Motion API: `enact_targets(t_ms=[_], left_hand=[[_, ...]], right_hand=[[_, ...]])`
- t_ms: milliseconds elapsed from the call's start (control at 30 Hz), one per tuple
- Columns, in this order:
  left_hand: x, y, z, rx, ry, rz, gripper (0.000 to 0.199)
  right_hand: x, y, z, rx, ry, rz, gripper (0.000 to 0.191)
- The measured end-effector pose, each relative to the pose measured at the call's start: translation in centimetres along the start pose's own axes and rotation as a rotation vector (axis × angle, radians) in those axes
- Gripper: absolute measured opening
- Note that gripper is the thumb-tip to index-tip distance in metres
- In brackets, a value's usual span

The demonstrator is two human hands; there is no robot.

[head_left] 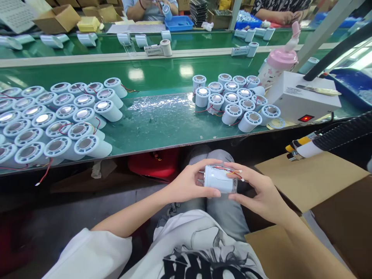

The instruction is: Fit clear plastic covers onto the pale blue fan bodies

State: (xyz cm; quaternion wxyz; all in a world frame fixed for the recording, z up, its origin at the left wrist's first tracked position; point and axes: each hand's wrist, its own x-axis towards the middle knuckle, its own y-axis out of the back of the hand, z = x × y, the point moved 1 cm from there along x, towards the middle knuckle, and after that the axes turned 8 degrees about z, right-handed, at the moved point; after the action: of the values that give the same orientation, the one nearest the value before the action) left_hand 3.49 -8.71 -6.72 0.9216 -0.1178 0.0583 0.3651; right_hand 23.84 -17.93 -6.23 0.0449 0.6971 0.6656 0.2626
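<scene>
Over my lap, both hands hold one light-blue cylindrical housing (pixel 218 180) lying on its side. Thin red, yellow and dark wires with small white plugs run along its top, and a clear plastic piece shows around its right end. My left hand (pixel 195 181) wraps the left end, thumb in front and fingers behind. My right hand (pixel 259 190) grips the right end between thumb and fingers, close to the wire plugs. On the green bench ahead, similar light-blue housings stand in a large group (pixel 64 112) at the left and a smaller group (pixel 231 97) at the right.
A white box with a lit red switch (pixel 306 118) and a pink-lidded bottle (pixel 281 58) stand at the right. Below them are a black hose (pixel 345 133) and an open cardboard box (pixel 314 176). Across the green belt (pixel 162 71), co-workers' hands (pixel 285 17) handle parts.
</scene>
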Motion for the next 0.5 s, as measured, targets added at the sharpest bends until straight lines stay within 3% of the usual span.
enact_targets(t_ms=[100,333,500], left_hand=[[-0.1,0.0,0.4,0.075,-0.019,-0.039,0.082],[0.1,0.1,0.7,0.177,-0.233,-0.095,0.08],[0.0,-0.2,0.8,0.133,-0.165,-0.092,0.074]], right_hand=[[-0.7,0.1,0.1,0.017,-0.013,-0.018,0.04],[-1.2,0.7,0.1,0.133,-0.147,-0.018,0.044],[-1.5,0.7,0.3,0.146,-0.167,0.0,0.046]])
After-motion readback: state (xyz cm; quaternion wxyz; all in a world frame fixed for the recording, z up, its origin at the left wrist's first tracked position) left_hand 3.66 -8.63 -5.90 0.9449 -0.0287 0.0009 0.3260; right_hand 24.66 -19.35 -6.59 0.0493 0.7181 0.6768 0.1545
